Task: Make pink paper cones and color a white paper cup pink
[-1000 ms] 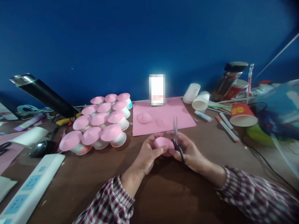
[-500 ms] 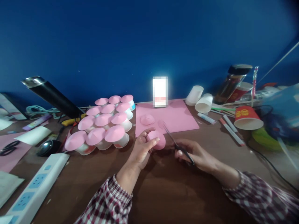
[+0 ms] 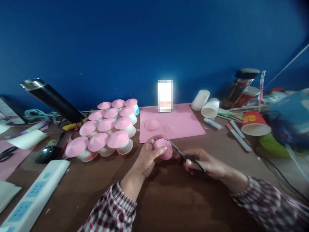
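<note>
A round pink paper disc (image 3: 166,152) is pinched between the thumb and fingers of my left hand (image 3: 149,155). My right hand (image 3: 202,162) grips dark-handled scissors (image 3: 180,152), whose blades point up and left, with the tip by the disc's upper edge. Behind my hands lies a pink sheet (image 3: 185,120), and on it are a pink paper circle (image 3: 152,124) and a fainter round piece. To the left, several white paper cups (image 3: 127,146) stand in rows, each topped with a pink paper cone (image 3: 118,139).
A power strip (image 3: 36,193), a computer mouse (image 3: 48,153) and a black flask (image 3: 53,100) are at the left. On the right lie white cups (image 3: 210,108), a red cup (image 3: 256,123), markers (image 3: 238,138) and a dark-lidded bottle (image 3: 240,87). A bright pixelated rectangle (image 3: 165,96) stands behind the sheet.
The scissors and my right hand have shifted slightly right and down, and the blade tip is now nearer the disc's upper edge. The disc has moved slightly down and right.
</note>
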`<state>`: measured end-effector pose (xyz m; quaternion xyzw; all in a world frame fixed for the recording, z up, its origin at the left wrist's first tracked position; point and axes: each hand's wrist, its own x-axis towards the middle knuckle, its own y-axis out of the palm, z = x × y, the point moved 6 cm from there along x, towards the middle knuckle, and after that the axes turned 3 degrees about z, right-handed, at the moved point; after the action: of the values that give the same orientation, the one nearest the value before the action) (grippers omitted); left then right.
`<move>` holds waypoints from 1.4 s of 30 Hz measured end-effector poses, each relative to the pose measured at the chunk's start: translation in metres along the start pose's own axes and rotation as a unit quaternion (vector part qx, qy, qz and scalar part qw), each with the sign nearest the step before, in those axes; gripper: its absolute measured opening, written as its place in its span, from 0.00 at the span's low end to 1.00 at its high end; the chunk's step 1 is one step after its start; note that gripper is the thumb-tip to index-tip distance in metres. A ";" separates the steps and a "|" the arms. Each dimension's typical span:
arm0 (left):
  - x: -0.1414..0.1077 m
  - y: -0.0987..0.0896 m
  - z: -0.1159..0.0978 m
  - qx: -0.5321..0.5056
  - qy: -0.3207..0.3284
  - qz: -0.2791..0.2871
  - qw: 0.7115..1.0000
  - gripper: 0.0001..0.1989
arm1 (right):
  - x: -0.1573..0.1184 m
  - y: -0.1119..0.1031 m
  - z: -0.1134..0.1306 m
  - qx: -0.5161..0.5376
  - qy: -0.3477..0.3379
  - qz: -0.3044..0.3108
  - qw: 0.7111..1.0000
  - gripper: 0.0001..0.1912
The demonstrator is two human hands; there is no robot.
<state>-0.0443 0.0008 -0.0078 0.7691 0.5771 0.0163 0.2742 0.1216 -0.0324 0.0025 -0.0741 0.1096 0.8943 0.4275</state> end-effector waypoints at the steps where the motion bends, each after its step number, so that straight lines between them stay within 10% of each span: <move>1: 0.000 0.000 0.000 -0.001 -0.001 0.000 1.000 0.27 | 0.000 0.000 0.000 -0.001 -0.002 0.001 1.000 0.24; 42: 0.000 0.002 0.001 -0.010 -0.009 0.000 1.000 0.26 | 0.002 0.000 -0.002 -0.019 0.020 -0.015 1.000 0.26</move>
<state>-0.0425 -0.0001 -0.0082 0.7663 0.5747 0.0151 0.2868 0.1206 -0.0310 0.0000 -0.1015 0.0996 0.8881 0.4371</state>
